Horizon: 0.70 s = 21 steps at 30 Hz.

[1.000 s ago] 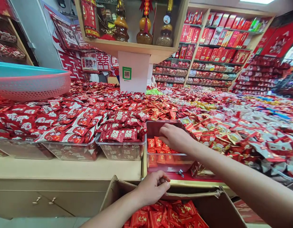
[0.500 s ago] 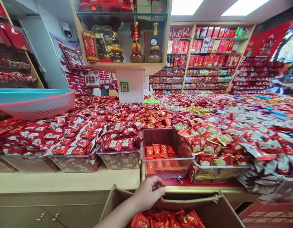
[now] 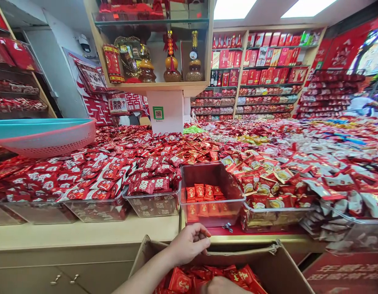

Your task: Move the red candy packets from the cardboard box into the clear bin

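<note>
Change of spot for your right hand (image 3: 224,285): a second ago it's up over the clear bin (image 3: 235,211), half a second ago it's out of frame, and now it's down in the cardboard carton (image 3: 287,266) among the loose packets (image 3: 180,281). So, my read, the work has swung from the bin end to the carton end. Your left hand (image 3: 189,243) stays put by the carton's far edge, and the neat packets (image 3: 208,191) in the bin look the same as half a second ago.

Grip-wise: your left hand is loosely curled, thumb near the index finger. I don't see anything in it, but the underside is hidden, so I can't say for sure. Your right is blurry and cut off by the bottom of the view, just the back showing, so no telling whether it's got hold of a packet.

As for where stuff is, the loose packets sit on both sides of your right hand, and on the near side of your left. The bin is just beyond your left hand and a bit to its right, on the tabletop (image 3: 84,236), its packets lined up in rows low down.
</note>
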### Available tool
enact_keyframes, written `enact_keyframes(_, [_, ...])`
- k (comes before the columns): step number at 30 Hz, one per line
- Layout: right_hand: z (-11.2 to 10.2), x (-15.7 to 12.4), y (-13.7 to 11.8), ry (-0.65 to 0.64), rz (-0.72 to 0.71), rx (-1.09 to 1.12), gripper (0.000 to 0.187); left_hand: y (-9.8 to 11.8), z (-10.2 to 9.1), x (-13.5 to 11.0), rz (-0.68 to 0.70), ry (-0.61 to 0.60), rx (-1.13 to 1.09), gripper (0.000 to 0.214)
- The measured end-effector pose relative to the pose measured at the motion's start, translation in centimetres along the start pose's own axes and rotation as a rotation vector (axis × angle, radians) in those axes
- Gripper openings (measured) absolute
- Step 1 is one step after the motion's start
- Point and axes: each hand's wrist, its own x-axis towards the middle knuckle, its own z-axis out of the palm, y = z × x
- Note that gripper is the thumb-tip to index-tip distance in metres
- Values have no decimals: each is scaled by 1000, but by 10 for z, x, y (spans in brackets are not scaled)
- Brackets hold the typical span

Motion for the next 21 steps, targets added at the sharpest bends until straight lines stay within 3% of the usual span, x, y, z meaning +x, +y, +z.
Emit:
enact_keyframes(2, [-27, -5, -10, 78, 12, 15, 12, 3, -3, -3, 19, -60, -6, 30])
enact_keyframes(6, [-75, -27, -33, 432, -39, 241, 7, 12, -9, -13, 183, -195, -25, 42])
enact_keyframes(10, [-93, -30, -28, 689, 34, 428, 10, 21, -5, -16, 190, -265, -53, 41])
enact_keyframes(12, [-93, -26, -20, 717, 74, 594, 15, 22, -1, -14, 133, -231, -49, 33])
enact_keyframes(16, [-91, -17, -6, 609, 84, 953, 28, 19, 4, -10, 64, -118, -126, 31])
enact_keyframes(18, [-91, -15, -1, 583, 86, 1030, 31, 15, 2, -8, 76, -104, -158, 38])
enact_keyframes(21, [-91, -14, 6, 654, 99, 1055, 29, 10, -2, -5, 83, -122, -199, 52])
